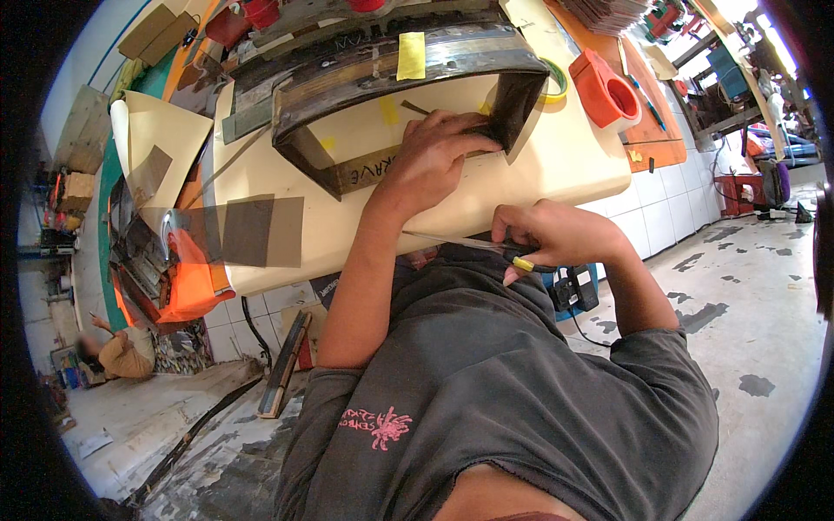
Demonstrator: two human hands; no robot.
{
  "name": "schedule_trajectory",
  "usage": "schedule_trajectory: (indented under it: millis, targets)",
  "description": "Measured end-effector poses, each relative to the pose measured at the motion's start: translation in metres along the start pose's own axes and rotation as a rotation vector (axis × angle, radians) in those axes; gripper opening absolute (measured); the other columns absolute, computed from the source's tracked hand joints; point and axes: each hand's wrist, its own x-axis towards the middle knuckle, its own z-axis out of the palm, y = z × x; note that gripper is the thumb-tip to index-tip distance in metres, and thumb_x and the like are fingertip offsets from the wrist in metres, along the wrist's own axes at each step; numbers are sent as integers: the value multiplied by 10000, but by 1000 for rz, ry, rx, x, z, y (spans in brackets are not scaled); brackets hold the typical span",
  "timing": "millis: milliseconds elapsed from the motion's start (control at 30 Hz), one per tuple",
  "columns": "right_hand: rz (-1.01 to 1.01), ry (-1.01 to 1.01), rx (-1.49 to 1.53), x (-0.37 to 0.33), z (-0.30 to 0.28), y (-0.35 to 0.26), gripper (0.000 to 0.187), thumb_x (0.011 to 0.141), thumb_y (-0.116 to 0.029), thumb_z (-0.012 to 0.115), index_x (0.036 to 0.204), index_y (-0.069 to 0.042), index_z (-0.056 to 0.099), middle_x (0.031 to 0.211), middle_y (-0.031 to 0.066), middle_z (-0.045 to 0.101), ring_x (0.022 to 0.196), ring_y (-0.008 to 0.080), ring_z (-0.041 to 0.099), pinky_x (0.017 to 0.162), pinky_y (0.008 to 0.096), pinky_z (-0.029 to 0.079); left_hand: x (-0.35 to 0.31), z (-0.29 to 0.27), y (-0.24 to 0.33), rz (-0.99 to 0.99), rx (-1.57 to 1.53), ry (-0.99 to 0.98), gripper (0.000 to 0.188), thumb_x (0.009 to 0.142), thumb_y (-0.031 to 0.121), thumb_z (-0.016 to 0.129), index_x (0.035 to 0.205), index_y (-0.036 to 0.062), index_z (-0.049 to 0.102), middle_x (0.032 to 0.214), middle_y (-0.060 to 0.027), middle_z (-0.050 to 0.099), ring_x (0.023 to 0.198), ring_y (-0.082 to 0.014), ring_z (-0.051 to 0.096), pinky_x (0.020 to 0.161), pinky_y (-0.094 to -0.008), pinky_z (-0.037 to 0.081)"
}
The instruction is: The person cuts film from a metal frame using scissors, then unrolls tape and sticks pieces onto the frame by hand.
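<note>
A dark, open, box-like frame [295, 108] of thin sheet stands on the cream-covered table, with handwriting on its near wall and a yellow tape strip [411, 56] on its top edge. My left hand [432, 161] reaches over the near wall, fingers bent around it close to the right corner. Lower right, by the table's front edge, my right hand [560, 234] is closed around scissors [452, 239] whose thin blades point left. A small yellow piece [523, 263] shows at its thumb. The scissors' handles are partly hidden by the fingers.
Brown translucent sheets [261, 230] overlap the table's front left edge, beside an orange bag [187, 278] with dark offcuts. At the right are a red tape dispenser [599, 91] and a yellow-green tape roll [554, 82]. Another person [126, 352] sits low at far left.
</note>
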Motion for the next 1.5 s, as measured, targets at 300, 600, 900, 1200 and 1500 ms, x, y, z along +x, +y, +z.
schedule_trajectory:
  millis: [300, 600, 900, 1200, 1500]
  targets:
    - [25, -11, -38, -13, -17, 2, 516, 828, -366, 920, 1181, -85, 669, 839, 108, 710, 802, 326, 712, 724, 447, 526, 4, -7, 4, -96, -123, -34, 312, 953, 61, 628, 1184, 166, 810, 1363, -86, 722, 1329, -319, 584, 1147, -486, 424]
    - [-419, -135, 284, -79, -80, 64, 519, 806, -259, 965, 1193, 3, 741, 835, 50, 752, 676, 154, 705, 554, 284, 490, 1, -9, 6, -105, -85, -33, 287, 994, 151, 682, 1263, 90, 762, 1358, -127, 713, 1319, -352, 591, 1181, -467, 430]
    - [-5, 962, 459, -82, -78, 83, 391, 955, -379, 843, 1126, -80, 659, 735, -2, 637, 582, 67, 604, 505, 212, 404, 2, -6, 6, -78, -16, -74, 369, 955, 254, 744, 1309, 152, 770, 1421, -80, 714, 1327, -340, 581, 1185, -477, 419]
    - [470, 900, -165, -36, -50, 63, 349, 923, -293, 870, 1061, -41, 673, 652, 57, 654, 583, 116, 615, 553, 325, 430, 4, -6, 11, -122, -4, -64, 455, 929, 311, 776, 1355, 158, 738, 1392, -130, 707, 1307, -364, 594, 1145, -490, 442]
    - [601, 942, -444, -21, -46, 64, 413, 911, -328, 850, 1050, -19, 613, 990, 215, 740, 1000, 423, 728, 854, 542, 543, 11, 6, 23, -257, 5, 9, 757, 886, 511, 825, 1486, 98, 621, 1434, -199, 652, 1360, -392, 563, 1191, -501, 377]
